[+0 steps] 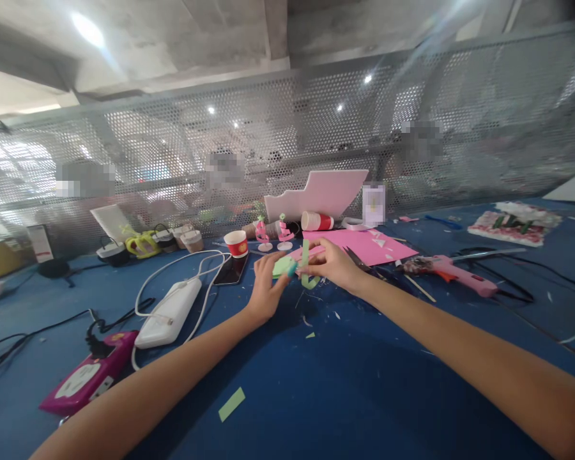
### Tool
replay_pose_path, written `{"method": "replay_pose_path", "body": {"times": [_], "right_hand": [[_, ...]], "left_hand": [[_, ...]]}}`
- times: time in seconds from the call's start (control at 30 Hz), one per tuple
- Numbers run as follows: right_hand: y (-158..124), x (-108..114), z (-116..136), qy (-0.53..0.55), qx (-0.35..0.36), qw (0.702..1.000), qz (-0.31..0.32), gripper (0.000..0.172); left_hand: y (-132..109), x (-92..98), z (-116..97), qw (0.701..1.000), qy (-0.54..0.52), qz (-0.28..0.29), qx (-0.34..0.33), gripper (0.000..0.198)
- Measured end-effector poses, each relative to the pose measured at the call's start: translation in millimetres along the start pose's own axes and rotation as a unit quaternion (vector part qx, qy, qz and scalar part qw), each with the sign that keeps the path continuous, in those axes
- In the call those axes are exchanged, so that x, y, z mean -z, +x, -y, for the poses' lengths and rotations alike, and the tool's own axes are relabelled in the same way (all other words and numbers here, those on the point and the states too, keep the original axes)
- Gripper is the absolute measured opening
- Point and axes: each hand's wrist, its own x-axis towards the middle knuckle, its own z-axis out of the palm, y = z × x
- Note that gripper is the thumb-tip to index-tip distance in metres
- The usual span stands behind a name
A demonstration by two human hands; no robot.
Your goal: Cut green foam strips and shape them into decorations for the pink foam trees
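Beyond green strip (pixel 305 253), upright cup (pixel 236 243), toppled cup (pixel 317 221)

Both hands meet at mid table (pixel 364 383): left hand (pixel 263 297) pinches a paper piece (pixel 282 266), right hand (pixel 333 262) just R of it grips a paper strip (pixel 306 268), the two papers touching. Phone (pixel 232 269) lies just L of left hand, w/ standing cup (pixel 236 243) right behind it. Power bank (pixel 168 313) sits further L; flat box (pixel 89 378) in front-L of that. Paper sheet (pixel 364 246) lies behind right hand, tipped cup (pixel 316 221) behind sheet, foam board (pixel 316 191) behind cup, against mesh fence (pixel 316 128). Paper trees (pixel 273 233) stand btw the cups. Glue gun (pixel 453 268) lies R of right hand, well apart. Paper scrap (pixel 231 404) lies near front, btw the forearms.
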Motion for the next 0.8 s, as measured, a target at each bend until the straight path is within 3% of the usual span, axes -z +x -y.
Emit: {"method": "replay_pose_path", "body": {"times": [0.07,0.13,0.23,0.37,0.63,0.8], "right_hand": [[0.2,-1.1,-2.6,-0.014,0.006,1.0,0.003,0.062],[0.5,-2.2,-5.2,-0.037,0.007,0.999,0.005,0.059],[0.9,-3.2,-8.0,-0.084,0.007,0.996,-0.004,0.052],[0.2,-4.1,-7.4,-0.096,0.0,0.995,0.011,0.041],[0.9,-3.5,-10.5,-0.086,-0.021,0.996,0.027,0.043],[2.2,-1.9,-13.3,-0.094,-0.022,0.995,0.025,0.043]], "left_hand": [[-2.4,-0.2,-4.9,0.997,-0.004,0.076,-0.033,0.048],[-2.8,-1.9,-5.9,0.99,-0.038,0.131,-0.017,0.052],[-1.3,-4.9,-2.2,0.984,-0.083,0.154,0.047,0.042],[1.3,-6.8,1.8,0.973,-0.141,0.142,0.113,0.026],[4.9,-6.2,-1.1,0.934,-0.301,0.037,0.187,0.035],[5.6,-7.4,4.9,0.92,-0.329,-0.012,0.214,0.034]]}}
